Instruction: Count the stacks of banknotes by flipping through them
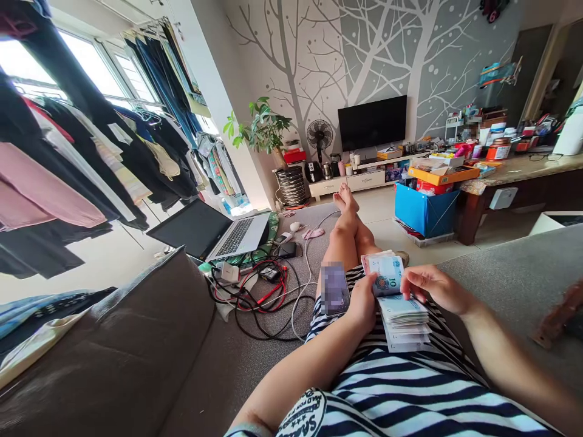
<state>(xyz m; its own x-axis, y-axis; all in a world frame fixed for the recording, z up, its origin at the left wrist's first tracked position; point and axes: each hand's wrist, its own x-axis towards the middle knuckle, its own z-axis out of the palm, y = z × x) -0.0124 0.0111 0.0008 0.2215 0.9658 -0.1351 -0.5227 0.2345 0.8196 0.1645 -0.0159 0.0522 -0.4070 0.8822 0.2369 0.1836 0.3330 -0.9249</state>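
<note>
My left hand (363, 301) is closed around a folded stack of banknotes (404, 315), its thumb pressed on the near side. The upper notes stand raised, and a blue-green 10 note (386, 274) faces me. Below the fold, the lower ends fan out in layers over my striped clothing (382, 376). My right hand (432, 286) is at the right edge of the notes, thumb and fingers curled together against them; exactly how many notes they pinch is hidden. A flat, pixelated rectangular object (334, 288) lies on my thigh, left of my left hand.
I sit with legs stretched along a grey sofa (259, 358). To the left lie an open laptop (237, 238) and tangled cables (264, 291). Clothes (59, 182) hang by the window. A blue box (426, 209) stands beside a cluttered table (523, 167); a television (372, 123) is ahead.
</note>
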